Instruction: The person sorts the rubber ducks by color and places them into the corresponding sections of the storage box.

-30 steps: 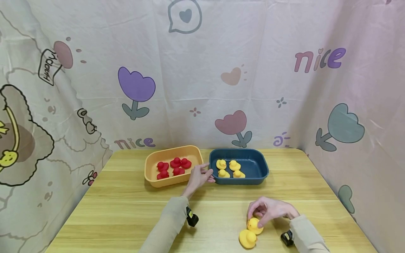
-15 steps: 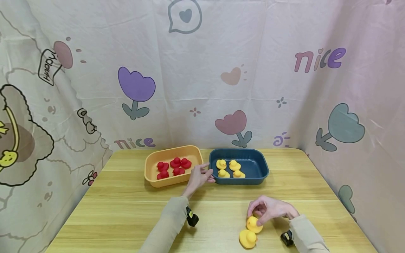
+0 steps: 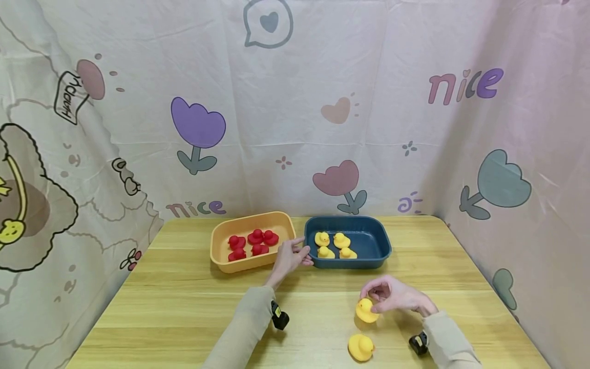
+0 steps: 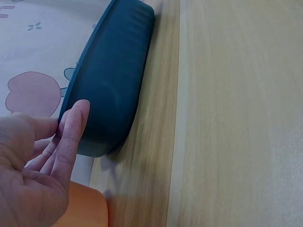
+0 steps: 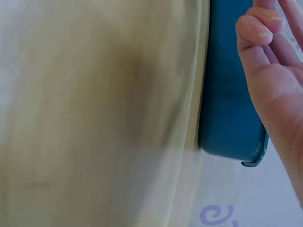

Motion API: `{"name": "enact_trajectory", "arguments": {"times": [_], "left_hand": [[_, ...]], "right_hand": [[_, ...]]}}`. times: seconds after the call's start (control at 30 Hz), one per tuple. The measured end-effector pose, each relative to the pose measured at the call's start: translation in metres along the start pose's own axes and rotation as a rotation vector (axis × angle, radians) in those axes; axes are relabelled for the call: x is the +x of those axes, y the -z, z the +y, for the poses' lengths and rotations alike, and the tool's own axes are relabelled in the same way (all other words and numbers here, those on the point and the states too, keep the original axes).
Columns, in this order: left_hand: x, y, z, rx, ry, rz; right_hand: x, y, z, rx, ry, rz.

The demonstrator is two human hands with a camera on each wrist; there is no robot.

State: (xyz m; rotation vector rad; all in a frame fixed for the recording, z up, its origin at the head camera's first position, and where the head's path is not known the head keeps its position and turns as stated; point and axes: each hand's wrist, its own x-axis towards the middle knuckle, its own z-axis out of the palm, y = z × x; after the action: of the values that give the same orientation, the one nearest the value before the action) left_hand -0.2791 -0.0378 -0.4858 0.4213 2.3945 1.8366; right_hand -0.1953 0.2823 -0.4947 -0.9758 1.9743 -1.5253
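Observation:
A yellow rubber duck [image 3: 366, 310] hangs just above the table, pinched between the thumb and fingers of my right hand [image 3: 396, 294]. Below it a second yellow duck [image 3: 361, 348] sits on the wood. My left hand [image 3: 288, 257] holds the left end of the blue tray [image 3: 382, 259]; the left wrist view shows thumb and fingers on either side of that tray's rim [image 4: 71, 90]. Several yellow ducks [image 3: 342, 241] lie inside the blue tray. In the right wrist view the right hand [image 5: 279, 80] appears, but its duck is out of sight.
Left of the blue tray stands an orange tray [image 3: 221, 264] with several red ducks [image 3: 259, 249] in it. The wooden table [image 3: 184, 312] ends at a printed curtain [image 3: 276, 102] behind and on both sides.
My right hand has raised its duck off the table and moved it away from the duck beside it, toward the blue tray. The left hand stays in place.

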Motion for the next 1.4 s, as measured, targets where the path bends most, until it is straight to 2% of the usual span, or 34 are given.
{"name": "enact_trajectory", "arguments": {"times": [0.3, 0.5, 0.73, 1.03, 1.4], "left_hand": [[0.000, 0.000, 0.000, -0.001, -0.011, -0.004], [0.000, -0.001, 0.001, -0.010, -0.001, -0.002], [0.000, -0.001, 0.001, -0.014, 0.002, -0.002], [0.001, -0.001, -0.001, -0.017, 0.010, 0.001], [0.001, -0.001, -0.001, -0.024, 0.018, -0.001]], "right_hand": [[0.002, 0.006, -0.008, -0.069, 0.115, 0.173], [0.003, 0.008, -0.013, -0.083, 0.160, 0.292], [0.008, 0.016, -0.017, -0.118, 0.150, 0.416], [0.020, 0.037, -0.024, -0.155, 0.150, 0.498], [0.032, 0.065, -0.022, -0.276, 0.029, 0.588]]}}
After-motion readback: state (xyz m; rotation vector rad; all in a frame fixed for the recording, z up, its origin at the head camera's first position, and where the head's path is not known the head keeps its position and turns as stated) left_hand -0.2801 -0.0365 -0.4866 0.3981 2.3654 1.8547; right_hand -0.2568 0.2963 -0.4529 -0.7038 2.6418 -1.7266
